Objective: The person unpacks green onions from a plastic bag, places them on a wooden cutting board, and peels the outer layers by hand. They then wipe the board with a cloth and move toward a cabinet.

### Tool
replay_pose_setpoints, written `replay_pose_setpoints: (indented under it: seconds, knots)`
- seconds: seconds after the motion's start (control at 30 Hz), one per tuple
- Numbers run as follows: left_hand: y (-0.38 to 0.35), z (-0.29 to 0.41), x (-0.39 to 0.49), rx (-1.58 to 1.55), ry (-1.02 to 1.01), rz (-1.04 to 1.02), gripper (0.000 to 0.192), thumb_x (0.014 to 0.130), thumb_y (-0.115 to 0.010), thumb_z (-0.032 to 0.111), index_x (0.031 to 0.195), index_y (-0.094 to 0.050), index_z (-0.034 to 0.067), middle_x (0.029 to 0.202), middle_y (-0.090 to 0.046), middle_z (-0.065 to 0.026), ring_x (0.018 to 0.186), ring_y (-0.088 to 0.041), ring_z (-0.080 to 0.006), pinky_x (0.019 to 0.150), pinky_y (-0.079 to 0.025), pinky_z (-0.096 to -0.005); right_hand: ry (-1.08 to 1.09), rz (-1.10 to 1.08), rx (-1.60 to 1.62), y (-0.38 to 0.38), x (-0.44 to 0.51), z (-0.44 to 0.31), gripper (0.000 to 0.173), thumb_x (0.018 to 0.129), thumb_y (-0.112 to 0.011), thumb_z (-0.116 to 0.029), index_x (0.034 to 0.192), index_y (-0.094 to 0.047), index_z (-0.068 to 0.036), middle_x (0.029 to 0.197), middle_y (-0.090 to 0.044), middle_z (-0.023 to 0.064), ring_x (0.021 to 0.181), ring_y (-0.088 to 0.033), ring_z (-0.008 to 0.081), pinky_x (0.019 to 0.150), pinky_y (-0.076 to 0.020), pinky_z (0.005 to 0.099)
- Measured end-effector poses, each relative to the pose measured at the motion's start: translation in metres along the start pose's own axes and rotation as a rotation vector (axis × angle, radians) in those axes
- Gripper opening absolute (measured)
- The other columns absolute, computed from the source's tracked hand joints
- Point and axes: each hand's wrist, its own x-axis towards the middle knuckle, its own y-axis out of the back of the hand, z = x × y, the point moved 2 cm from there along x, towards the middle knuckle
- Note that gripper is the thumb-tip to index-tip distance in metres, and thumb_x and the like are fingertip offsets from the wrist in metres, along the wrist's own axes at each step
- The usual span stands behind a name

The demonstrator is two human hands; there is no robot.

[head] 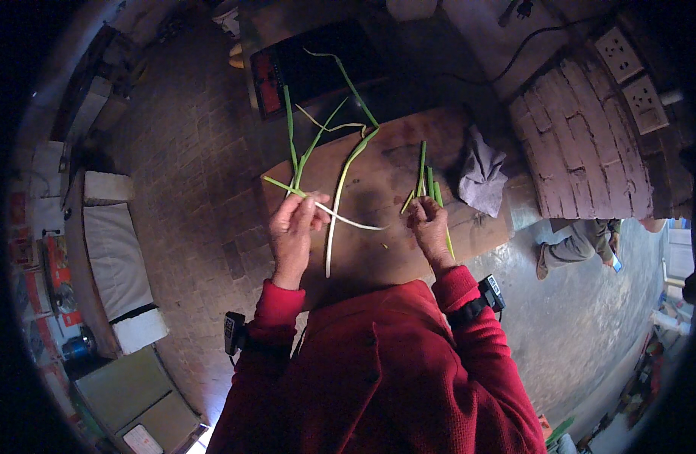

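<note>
A wooden board (376, 255) lies before me. My left hand (295, 230) pinches a thin green onion (353, 223), its white end pointing right over the board. Further green leaves rise behind that hand; whether it holds them too, I cannot tell. A long green onion (337, 198) lies beside my left hand, its white end near me and its leaves reaching beyond the far edge. My right hand (429, 227) has its fingers closed at some green onion pieces (430, 181) on the right of the board; its fingertips hide their lower parts.
A grey cloth (483, 173) lies at the board's right edge. Beyond the board is a dark, flat cooktop (325, 68). A brick wall (580, 142) with power sockets (631, 79) stands at right. Farther right, a person (578, 249) is partly visible, holding a phone. A cushioned bench (118, 255) stands at left.
</note>
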Motion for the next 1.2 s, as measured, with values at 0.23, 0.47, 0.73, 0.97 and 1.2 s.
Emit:
replay_pose_setpoints:
  seconds: [0.23, 0.47, 0.73, 0.97, 1.2]
  knots:
    - [0.058, 0.013, 0.007, -0.136, -0.058, 0.225, 0.019, 0.093, -0.048, 0.020, 0.089, -0.054, 0.003, 0.083, -0.061, -0.0084, 0.071, -0.059, -0.0146, 0.059, -0.046, -0.0252, 0.138, 0.209, -0.529, 0.051, 0.019, 0.023, 0.019, 0.080, -0.063, -0.016, 0.082, -0.061, 0.003, 0.070, -0.062, 0.0160, 0.061, -0.060, 0.0234, 0.055, -0.0448, 0.0332]
    - [0.083, 0.024, -0.005, -0.167, -0.074, 0.185, 0.012, 0.091, -0.051, 0.015, 0.090, -0.055, 0.004, 0.083, -0.061, -0.0086, 0.071, -0.059, -0.0150, 0.058, -0.045, -0.0268, 0.271, 0.077, -1.041, 0.056, 0.012, -0.007, 0.023, 0.077, -0.063, -0.027, 0.074, -0.064, -0.005, 0.071, -0.061, 0.0187, 0.067, -0.060, 0.0363, 0.057, -0.0459, 0.0418]
    - [0.025, 0.011, 0.008, -0.213, 0.106, -0.216, 0.008, 0.088, -0.055, 0.012, 0.089, -0.056, 0.004, 0.084, -0.063, -0.0096, 0.064, -0.059, -0.0113, 0.060, -0.048, -0.0250, 0.299, -0.405, -0.431, -0.085, -0.038, -0.060, 0.018, 0.084, -0.052, -0.005, 0.099, -0.061, 0.001, 0.090, -0.062, 0.0107, 0.083, -0.058, 0.0189, 0.074, -0.0459, 0.0291]
    - [0.059, 0.010, 0.011, -0.089, 0.090, -0.227, 0.011, 0.084, -0.062, 0.011, 0.076, -0.056, 0.005, 0.066, -0.052, 0.0045, 0.061, -0.047, -0.0013, 0.054, -0.040, -0.0179, 0.071, -0.393, -0.087, -0.160, -0.066, -0.064, 0.021, 0.090, -0.052, -0.016, 0.089, -0.062, 0.002, 0.071, -0.059, 0.0018, 0.067, -0.054, 0.0089, 0.064, -0.0450, 0.0244]
    - [0.078, 0.005, 0.002, -0.073, 0.013, -0.159, 0.011, 0.085, -0.059, 0.009, 0.077, -0.056, 0.003, 0.066, -0.050, 0.0054, 0.057, -0.040, 0.0000, 0.050, -0.032, -0.0164, -0.075, -0.402, 0.012, -0.162, -0.084, -0.049, 0.019, 0.088, -0.049, -0.012, 0.081, -0.061, 0.000, 0.070, -0.060, 0.0021, 0.066, -0.054, 0.0087, 0.066, -0.0444, 0.0238]
